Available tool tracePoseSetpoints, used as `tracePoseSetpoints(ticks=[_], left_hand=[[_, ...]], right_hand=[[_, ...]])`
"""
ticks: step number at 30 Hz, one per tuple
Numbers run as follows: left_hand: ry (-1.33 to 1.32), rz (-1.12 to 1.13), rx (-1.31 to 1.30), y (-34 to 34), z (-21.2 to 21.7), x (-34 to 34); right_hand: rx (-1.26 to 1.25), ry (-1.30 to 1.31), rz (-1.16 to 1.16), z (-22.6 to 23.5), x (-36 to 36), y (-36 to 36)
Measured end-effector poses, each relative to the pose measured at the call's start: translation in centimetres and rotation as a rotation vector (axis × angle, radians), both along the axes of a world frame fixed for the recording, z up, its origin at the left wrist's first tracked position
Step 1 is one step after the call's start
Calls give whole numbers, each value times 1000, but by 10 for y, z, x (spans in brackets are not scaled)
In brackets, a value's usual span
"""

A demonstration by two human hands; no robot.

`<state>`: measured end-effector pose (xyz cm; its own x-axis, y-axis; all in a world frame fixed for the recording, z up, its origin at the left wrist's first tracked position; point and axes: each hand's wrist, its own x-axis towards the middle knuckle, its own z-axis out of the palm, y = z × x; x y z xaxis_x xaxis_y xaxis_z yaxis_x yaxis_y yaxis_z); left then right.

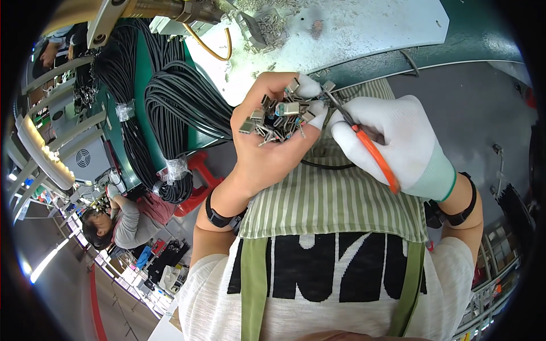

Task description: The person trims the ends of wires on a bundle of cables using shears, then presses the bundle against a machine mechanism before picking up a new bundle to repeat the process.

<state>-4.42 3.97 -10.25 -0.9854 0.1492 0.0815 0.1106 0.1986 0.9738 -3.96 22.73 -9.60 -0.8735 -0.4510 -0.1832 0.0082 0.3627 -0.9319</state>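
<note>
My left hand (253,156) is closed around a bunch of cable ends with small silver metal connectors (289,109) fanned out above the palm. White covers sit on the tips of its thumb and forefinger, which pinch near one connector. My right hand (409,136), in a white glove with a green cuff, grips a pair of orange-handled pliers (372,153). The pliers' metal jaws reach to a single connector (328,86) beside the left fingertips; whether they touch it I cannot tell. A black cable (327,166) runs below my hands, over the striped apron.
Coiled bundles of black cable (182,102) hang over the green table (122,150) at left. A white board (369,28) with scattered metal scraps (273,25) lies ahead, under a brass-coloured machine part (165,10). A red stool (199,182) and a seated person (133,221) are at left.
</note>
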Motion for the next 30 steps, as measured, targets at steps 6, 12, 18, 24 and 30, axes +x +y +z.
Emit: tracePoseSetpoints(ticks=[6, 12, 18, 24, 30], left_hand=[[104, -166, -177, -15, -2, -3], [-396, 109, 57, -5, 12, 3], [71, -141, -374, -21, -8, 0], [-577, -50, 21, -23, 3, -7], [-709, -62, 449, -46, -14, -10]], right_hand=[[-30, -53, -32, -6, 5, -8], [36, 302, -155, -15, 10, -16], [336, 608, -225, -21, 5, -20], [-8, -77, 13, -15, -9, -13], [-213, -56, 18, -29, -9, -37]])
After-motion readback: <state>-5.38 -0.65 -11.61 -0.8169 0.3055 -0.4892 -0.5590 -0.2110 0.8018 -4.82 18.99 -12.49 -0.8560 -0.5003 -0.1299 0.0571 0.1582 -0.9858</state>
